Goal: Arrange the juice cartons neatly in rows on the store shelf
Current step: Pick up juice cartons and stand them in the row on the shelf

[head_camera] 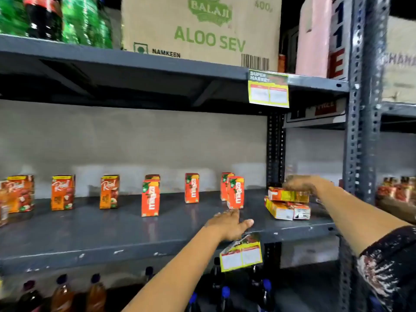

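1. Head view, hard to make out: my right hand (300,184) is smeared by motion blur at about 3 o'clock, so I cannot tell whether its fingers close around the top flat carton (289,195) or only lie on it. The hand covers that carton's back edge.
2. Cut off: at 9 o'clock the frame edge slices through the leftmost cartons (4,202), and at 6 o'clock only the caps and shoulders of the bottles (63,293) on the lower level show. Print on the lower price tag (242,255) is unreadable, and my left thumb hides its top corner.
3. My left hand (228,224) is open, palm down, fingers spread flat on the shelf (90,230) near its front edge, a little past 6 o'clock from centre. It grips nothing.
4. The nearest standing Maaza carton (235,192) is upright at 12 o'clock from my left hand, just beyond the fingertips; I cannot tell if they touch its base.
5. The top flat carton lies on a second flat carton (288,210), both on their sides at the shelf's right end, at 2 o'clock from my left hand.
6. More upright cartons stand spaced toward 9 o'clock: a Maaza pair (150,197), a single Maaza (191,188), then Real cartons (62,192).
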Motion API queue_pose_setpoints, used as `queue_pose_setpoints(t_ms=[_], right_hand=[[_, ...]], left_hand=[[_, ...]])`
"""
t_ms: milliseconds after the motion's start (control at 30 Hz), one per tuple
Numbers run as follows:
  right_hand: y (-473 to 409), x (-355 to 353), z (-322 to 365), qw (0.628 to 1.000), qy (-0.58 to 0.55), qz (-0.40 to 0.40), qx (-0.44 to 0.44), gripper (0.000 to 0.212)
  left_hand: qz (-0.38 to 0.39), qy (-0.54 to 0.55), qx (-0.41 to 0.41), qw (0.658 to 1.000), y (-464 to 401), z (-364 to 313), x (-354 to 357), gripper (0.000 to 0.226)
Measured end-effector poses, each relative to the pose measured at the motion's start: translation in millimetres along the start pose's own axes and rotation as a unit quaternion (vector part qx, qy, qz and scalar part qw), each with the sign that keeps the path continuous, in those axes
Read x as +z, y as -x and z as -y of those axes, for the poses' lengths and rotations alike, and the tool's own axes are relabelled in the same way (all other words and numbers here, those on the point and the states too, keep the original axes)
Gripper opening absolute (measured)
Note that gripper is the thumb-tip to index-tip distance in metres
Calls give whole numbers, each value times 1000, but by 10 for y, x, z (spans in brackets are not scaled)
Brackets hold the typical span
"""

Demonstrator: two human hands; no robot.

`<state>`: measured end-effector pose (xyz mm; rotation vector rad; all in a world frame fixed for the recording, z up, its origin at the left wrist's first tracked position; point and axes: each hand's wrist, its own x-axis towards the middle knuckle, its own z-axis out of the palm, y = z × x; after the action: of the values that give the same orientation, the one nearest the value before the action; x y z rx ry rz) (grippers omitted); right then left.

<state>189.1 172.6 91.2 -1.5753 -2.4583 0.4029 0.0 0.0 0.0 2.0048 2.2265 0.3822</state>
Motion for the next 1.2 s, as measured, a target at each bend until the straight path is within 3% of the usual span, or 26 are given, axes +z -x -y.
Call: queue_pose_setpoints(t_ms=[100, 200, 333, 467, 567, 700, 767, 867, 967, 1033, 1200], right_hand=[[125, -169, -29, 985, -118, 122, 29, 31], [140, -320, -42, 987, -34, 152, 39, 44], [116, -376, 23, 979, -16, 190, 69, 35], [136, -277, 104, 979, 30, 184, 83, 50], [198, -204, 127, 983, -19, 171, 67, 57], [322, -113, 114, 989, -136, 49, 1, 44], [373, -49, 118, 950, -310, -5, -29, 37], [479, 33, 144, 842, -535, -37, -57, 51], [574, 124, 155, 700, -708, 26, -95, 58], [595, 237, 142, 634, -765, 54, -101, 59], [595, 541, 177, 618, -781, 42, -81, 62]], left_hand=[[2, -31, -17, 999, -95, -26, 42, 82], [-5, -23, -19, 1000, -101, -10, 59, 82], [-13, -28, -20, 999, -113, -4, 59, 81], [-19, -30, -16, 999, -79, -27, 57, 81], [-23, -30, -14, 999, -50, -36, 52, 80], [-26, -33, -9, 999, -56, -26, 64, 80], [-26, -38, -11, 999, -74, -16, 73, 81], [-28, -42, -11, 999, -91, -9, 79, 80], [-30, -46, -11, 998, -104, -6, 84, 80], [-26, -51, -15, 998, -99, -14, 79, 80], [-20, -53, -19, 998, -64, -43, 63, 78]])
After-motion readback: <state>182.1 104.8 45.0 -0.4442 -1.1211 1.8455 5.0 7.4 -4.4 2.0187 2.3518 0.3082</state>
